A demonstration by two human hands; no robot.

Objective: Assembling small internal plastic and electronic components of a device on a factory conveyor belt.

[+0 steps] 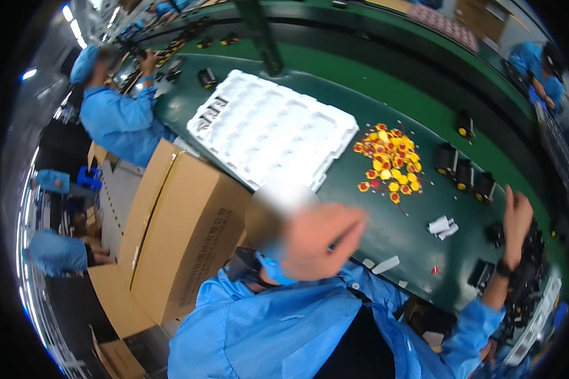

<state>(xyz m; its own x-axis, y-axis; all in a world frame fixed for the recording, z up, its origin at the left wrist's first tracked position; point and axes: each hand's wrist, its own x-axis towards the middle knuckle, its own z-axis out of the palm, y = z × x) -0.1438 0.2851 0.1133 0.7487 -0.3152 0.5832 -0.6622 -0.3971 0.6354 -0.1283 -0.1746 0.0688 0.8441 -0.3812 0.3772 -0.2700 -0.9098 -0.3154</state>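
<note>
**Plainly nearer the black units point(464, 174): the right hand point(517, 221)**

One white tray point(278, 117), long axis slanting down rightward, bears about three metallic pieces point(212, 112) at its left end. Nearer the wearer than the tray, the left hand point(322, 243) is curled, blurred; I cannot tell what it holds. Right of the tray: one uncountable yellow-disc heap point(392, 155), three black units in a slanting row, then the right hand, loosely open, nothing visibly held.
</note>
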